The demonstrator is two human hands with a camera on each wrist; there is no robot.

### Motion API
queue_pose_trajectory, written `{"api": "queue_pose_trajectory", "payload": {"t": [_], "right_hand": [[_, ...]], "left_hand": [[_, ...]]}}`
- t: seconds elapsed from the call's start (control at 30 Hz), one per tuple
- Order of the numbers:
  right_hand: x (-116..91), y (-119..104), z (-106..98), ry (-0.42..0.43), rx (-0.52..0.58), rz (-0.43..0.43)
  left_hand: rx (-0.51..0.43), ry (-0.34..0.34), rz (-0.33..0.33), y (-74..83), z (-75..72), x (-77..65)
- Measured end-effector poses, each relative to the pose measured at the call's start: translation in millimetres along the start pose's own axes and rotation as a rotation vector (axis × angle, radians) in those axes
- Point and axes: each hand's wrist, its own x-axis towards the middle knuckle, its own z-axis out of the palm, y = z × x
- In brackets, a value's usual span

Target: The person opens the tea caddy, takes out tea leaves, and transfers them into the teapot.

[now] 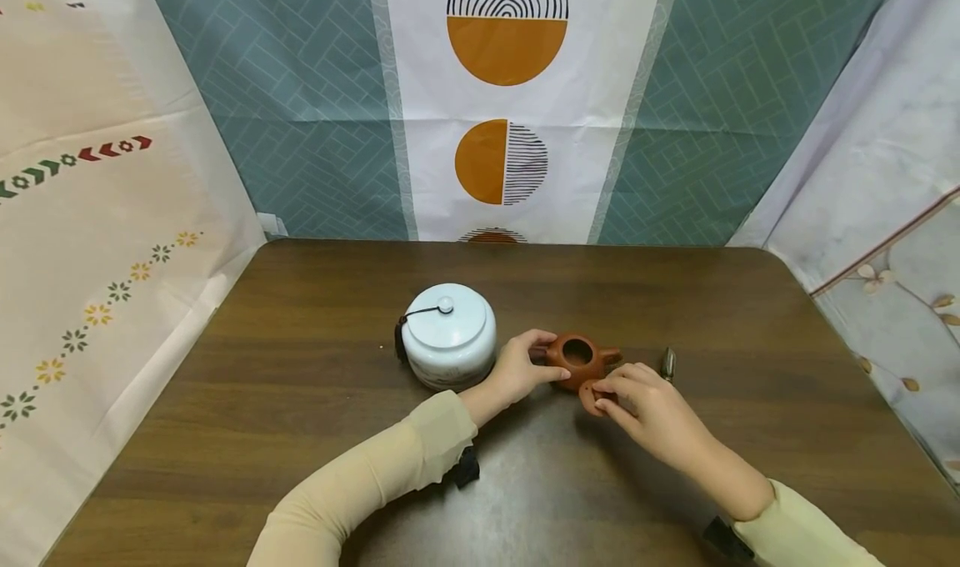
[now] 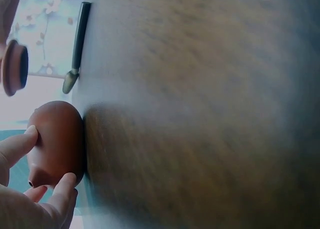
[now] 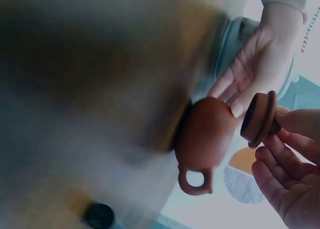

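Note:
A small reddish-brown clay teapot point(image 1: 557, 353) stands uncovered on the table, its round mouth showing dark inside. My left hand point(image 1: 517, 368) holds the body from the spout side, thumb and fingers on either side of the spout point(image 2: 38, 177). The loop handle point(image 3: 195, 190) points the other way, to the right. Between thumb and fingers of my right hand point(image 1: 660, 413) the matching lid point(image 1: 588, 398) is pinched by its knob. The lid point(image 3: 261, 120) is tilted on edge, apart from the pot, near its front right side.
Just left of my left hand stands a pale, lidded ceramic jar point(image 1: 448, 342) with a dark cord and tassel. Beyond my right hand lies a slim tool point(image 2: 78, 44) with a black handle and a pointed metallic tip. Patterned cloths hang around the brown wooden table point(image 1: 300, 325).

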Motion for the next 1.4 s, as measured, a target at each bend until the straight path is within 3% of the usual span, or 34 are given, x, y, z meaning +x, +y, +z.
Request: {"api": "queue_pose_trajectory", "payload": {"t": [0.43,0.77,1.07,1.4], "right_hand": [[-27,-11,15,-0.077,0.085,-0.013],[-31,-16,23,-0.18,0.13,-0.013],[-30,-15,28,-0.164,0.138,-0.06],[-30,-17,25,-0.193,0.142,-0.03]], "left_hand": [[-0.001,-0.004,-0.002,-1.0,-2.0,0.5],[0.0,-0.007,-0.011,-1.7,-2.0,1.6],[0.003,-0.017,-0.017,-0.2,-1.5,1.4],[-0.001,-0.017,-0.022,2.8,-1.0,0.6]]}}
